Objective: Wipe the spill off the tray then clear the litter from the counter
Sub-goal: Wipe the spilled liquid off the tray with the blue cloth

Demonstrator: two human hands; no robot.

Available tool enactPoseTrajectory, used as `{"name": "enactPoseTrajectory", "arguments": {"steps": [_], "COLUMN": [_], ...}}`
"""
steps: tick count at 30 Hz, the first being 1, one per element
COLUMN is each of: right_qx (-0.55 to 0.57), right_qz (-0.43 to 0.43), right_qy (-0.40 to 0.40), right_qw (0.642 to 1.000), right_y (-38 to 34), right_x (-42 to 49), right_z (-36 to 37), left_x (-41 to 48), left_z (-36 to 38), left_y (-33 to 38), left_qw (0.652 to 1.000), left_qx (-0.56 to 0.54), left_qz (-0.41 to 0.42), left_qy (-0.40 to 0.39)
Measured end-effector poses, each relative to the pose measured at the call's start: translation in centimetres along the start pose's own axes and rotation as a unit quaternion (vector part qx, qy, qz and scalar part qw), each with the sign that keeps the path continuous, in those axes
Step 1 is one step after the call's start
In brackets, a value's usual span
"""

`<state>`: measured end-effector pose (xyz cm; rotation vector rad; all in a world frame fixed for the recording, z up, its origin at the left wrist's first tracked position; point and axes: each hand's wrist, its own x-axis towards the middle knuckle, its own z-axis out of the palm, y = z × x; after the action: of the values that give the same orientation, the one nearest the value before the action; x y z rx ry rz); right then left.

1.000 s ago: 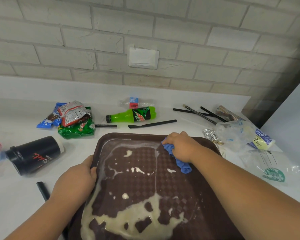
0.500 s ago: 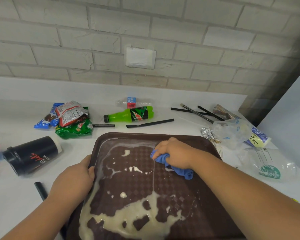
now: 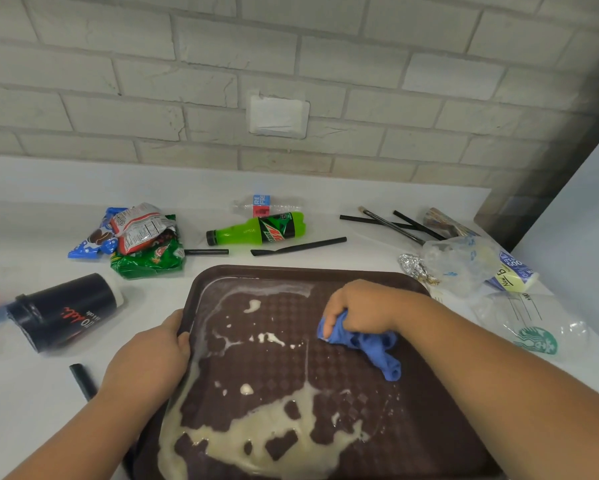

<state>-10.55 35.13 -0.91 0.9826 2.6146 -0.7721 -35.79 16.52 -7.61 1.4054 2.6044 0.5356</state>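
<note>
head view: the right hand (image 3: pixel 364 311) has drawn the blue cloth (image 3: pixel 372 349) back from the tray's far rim toward the middle; the left hand (image 3: pixel 145 358) has stayed clamped on the left rim. the brown tray (image 3: pixel 436 431) lies on the white counter (image 3: pixel 31 417), just in front of the person. the right hand's fingers are bunched round the cloth, pressing it to the tray's right half, which looks mostly wiped. the milky spill (image 3: pixel 274 438) remains pooled along the left side and near edge, with droplets between. the wipe would go best with the cloth spread flatter, swept from the rim inward through the big pool, and the tray held level so nothing runs over the lip.

litter waits untouched: a green bottle (image 3: pixel 260 228), snack wrappers (image 3: pixel 139 237), a toppled black cup (image 3: pixel 66 313), black straws (image 3: pixel 298 245), foil (image 3: pixel 414 268) and a clear plastic cup (image 3: pixel 533 334). the tray's near edge is cut off below, the left fingertips are hidden under the rim, and something red at far left is blurred.
</note>
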Motion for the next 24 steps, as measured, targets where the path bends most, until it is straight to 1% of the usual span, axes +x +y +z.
{"name": "enactPoseTrajectory", "arguments": {"steps": [2, 3, 4, 6, 8, 9, 10, 12, 14, 15, 17, 19, 20, 21, 22, 24], "right_qx": [-0.005, -0.016, -0.031, -0.039, -0.007, 0.010, 0.025, 0.059, 0.026, -0.007, -0.041, -0.022, -0.009, 0.007, 0.020, 0.008], "right_qz": [0.032, 0.027, 0.011, -0.028, -0.050, -0.048, -0.035, 0.006, 0.023, 0.016, -0.032, -0.062, -0.057, -0.041, -0.018, 0.019], "right_qy": [0.044, 0.071, 0.080, 0.058, 0.001, -0.019, -0.020, 0.036, 0.101, 0.115, 0.109, 0.065, 0.050, 0.055, 0.075, 0.132], "right_qw": [0.999, 0.997, 0.996, 0.997, 0.999, 0.999, 0.999, 0.998, 0.994, 0.993, 0.993, 0.996, 0.997, 0.998, 0.997, 0.991], "right_y": [1.0, 1.3, 1.5, 1.5, 1.3, 1.5, 2.0, 2.9, 3.1, 2.8, 1.9, 1.4, 1.4, 1.8, 2.3, 2.9], "right_x": [-0.4, -0.5, -0.7, -1.5, -2.7, -3.2, -3.5, -3.6, -3.3, -3.4, -4.0, -5.1, -5.5, -5.7, -5.7, -5.3], "right_z": [0.0, 0.4, 1.0, 2.0, 2.0, 1.8, 1.6, 1.5, 2.3, 2.9, 4.2, 4.8, 4.7, 4.5, 4.3, 3.9], "left_x": [0.0, 0.0, 0.0, 0.0, 0.1, 0.1, 0.1, 0.1, 0.2, 0.2, 0.2, 0.2, 0.3, 0.3, 0.3, 0.3], "left_z": [0.0, 0.0, 0.0, -0.1, -0.1, 0.0, 0.0, 0.0, 0.1, 0.1, 0.2, 0.2, 0.1, 0.1, 0.1, 0.0], "left_y": [0.0, -0.1, -0.1, -0.2, -0.1, -0.1, -0.1, -0.2, -0.3, -0.3, -0.3, -0.2, -0.2, -0.2, -0.2, -0.2], "left_qw": [1.000, 1.000, 1.000, 1.000, 1.000, 1.000, 1.000, 1.000, 1.000, 1.000, 1.000, 1.000, 1.000, 1.000, 1.000, 1.000], "left_qx": [0.003, 0.002, 0.001, 0.000, 0.000, -0.001, -0.001, 0.004, 0.005, 0.004, 0.006, 0.012, 0.014, 0.016, 0.018, 0.019], "left_qz": [0.001, 0.003, 0.004, 0.005, 0.008, 0.009, 0.010, 0.012, 0.010, 0.009, 0.005, 0.004, 0.005, 0.007, 0.009, 0.011], "left_qy": [-0.001, -0.002, -0.001, 0.000, 0.000, 0.000, 0.000, -0.002, -0.003, -0.003, -0.001, -0.002, -0.003, -0.005, -0.007, -0.010]}}
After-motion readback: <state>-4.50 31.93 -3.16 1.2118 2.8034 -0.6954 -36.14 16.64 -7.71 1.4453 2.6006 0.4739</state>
